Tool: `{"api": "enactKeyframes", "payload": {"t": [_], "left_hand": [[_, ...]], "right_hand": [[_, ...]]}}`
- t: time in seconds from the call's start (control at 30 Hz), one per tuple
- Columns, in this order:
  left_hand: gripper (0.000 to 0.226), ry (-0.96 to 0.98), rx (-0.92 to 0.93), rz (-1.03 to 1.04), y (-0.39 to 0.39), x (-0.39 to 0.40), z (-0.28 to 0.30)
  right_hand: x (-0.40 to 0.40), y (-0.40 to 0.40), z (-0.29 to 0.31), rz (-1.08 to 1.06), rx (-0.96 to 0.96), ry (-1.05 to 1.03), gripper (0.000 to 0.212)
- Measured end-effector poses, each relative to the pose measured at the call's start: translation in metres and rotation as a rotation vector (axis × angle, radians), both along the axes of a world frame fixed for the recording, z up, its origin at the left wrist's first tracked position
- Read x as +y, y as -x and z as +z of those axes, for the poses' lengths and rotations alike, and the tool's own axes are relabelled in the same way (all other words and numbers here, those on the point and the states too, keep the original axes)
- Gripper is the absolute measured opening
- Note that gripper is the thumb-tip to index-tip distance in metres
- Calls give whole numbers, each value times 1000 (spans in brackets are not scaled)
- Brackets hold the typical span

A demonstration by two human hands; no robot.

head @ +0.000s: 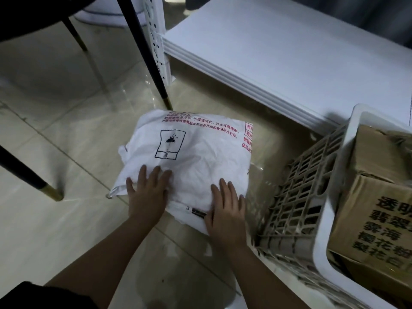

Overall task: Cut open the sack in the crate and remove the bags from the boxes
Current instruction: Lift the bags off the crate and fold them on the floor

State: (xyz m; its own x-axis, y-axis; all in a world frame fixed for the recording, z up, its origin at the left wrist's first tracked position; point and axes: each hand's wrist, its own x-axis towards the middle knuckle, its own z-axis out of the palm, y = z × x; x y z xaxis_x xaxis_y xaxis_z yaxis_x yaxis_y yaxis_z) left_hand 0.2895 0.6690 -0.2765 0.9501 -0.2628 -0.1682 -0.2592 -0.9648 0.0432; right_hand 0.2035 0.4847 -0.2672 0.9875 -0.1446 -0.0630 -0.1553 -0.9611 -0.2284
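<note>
A white woven sack (196, 152) with red print and a black umbrella mark lies on the tiled floor, left of the crate. My left hand (148, 190) rests flat on its near left part, fingers spread. My right hand (226, 208) lies flat on its near right edge, beside a small dark object (198, 212) that I cannot identify. The white plastic crate (330, 221) with a lattice side stands at the right and holds brown cardboard boxes (376, 221) printed with black characters.
A white metal shelf (278, 52) runs low across the back right, its perforated upright (156, 34) near the middle top. Black chair legs with gold tips (166, 101) stand just behind the sack and at the left (51, 192).
</note>
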Motion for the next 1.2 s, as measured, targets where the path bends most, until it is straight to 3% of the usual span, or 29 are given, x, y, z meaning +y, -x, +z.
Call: {"api": "enactKeyframes", "payload": {"t": [0.17,0.37,0.43,0.57,0.63,0.67,0.77,0.83,1.0,1.2], "left_hand": [[75,-11,243,78,-18,-4,-8],[102,21,461,91,-28,1,-10],[108,-15,295,-41,-25,10,-11],[96,-38,311,43,-16,8,-4],[94,-44,578,89,-22,2,8],[93,-30,624,89,-27,0,20],[71,50,435,89,-32,-5,57],[71,69,342,90,-29,-9,82],[55,4,270,-70,-13,-33,156],[43,144,252,-90,25,-70,261]], "right_hand": [[-1,-6,-7,8,118,36,47],[-10,-30,-27,66,365,100,84],[-9,-35,-20,70,378,117,101],[-16,-44,-4,203,499,153,87],[-17,-43,13,175,541,81,84],[-17,-42,19,134,521,8,81],[-11,-37,47,63,419,-92,68],[-9,-34,73,57,363,-107,61],[-7,-20,148,62,283,-121,51],[-11,19,249,37,194,-96,38]]}}
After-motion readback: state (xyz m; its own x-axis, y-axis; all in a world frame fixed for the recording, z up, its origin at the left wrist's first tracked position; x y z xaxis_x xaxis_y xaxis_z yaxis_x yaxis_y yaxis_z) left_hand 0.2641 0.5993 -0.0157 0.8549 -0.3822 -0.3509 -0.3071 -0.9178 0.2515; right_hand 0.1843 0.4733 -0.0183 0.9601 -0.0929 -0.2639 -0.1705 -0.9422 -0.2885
